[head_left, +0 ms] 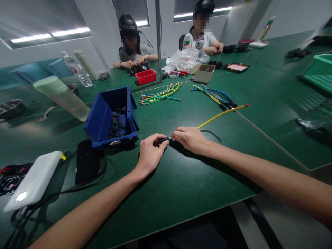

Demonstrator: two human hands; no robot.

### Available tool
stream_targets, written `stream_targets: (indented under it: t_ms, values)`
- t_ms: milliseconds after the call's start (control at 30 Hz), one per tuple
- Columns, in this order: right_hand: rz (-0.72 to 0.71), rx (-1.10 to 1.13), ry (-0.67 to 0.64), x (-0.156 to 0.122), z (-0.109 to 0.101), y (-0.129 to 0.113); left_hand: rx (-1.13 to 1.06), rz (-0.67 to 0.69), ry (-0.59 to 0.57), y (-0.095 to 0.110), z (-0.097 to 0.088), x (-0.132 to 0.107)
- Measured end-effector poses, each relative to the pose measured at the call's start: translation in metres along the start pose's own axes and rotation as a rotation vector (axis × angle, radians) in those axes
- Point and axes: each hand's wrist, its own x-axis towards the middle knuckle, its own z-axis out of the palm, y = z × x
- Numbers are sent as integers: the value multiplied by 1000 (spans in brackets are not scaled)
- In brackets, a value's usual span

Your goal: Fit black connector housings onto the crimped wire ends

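Note:
My left hand (150,152) pinches a small black connector piece (164,140) just above the green table (181,180). My right hand (190,138) meets it from the right, fingers closed on the near end of a yellow wire (220,116) that runs off to the upper right. The two hands touch at the connector. A blue bin (103,117) holding several black parts stands just left of my left hand.
Bundles of yellow, green and blue wires (160,95) (215,95) lie further back. A black device with cable (86,160) and a white pad (33,180) lie at left. Red tray (146,76), cardboard box (204,73), bottles (76,71). Two people sit across the table.

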Motion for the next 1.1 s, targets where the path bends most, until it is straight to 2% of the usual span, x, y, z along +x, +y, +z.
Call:
stream_targets:
  t_ms: [400,767,967,1100]
  values:
    - [31,-58,-91,-3,-8,-3,48,20,-12,6,-1,1]
    - [13,-40,-109,-6,-14,-7,86,62,-49,14,-1,-2]
    - [-13,-42,-140,-6,-14,-9,137,128,-103,15,-1,-3]
    - [32,-15,-181,-6,-16,-10,161,178,-122,17,-1,-3]
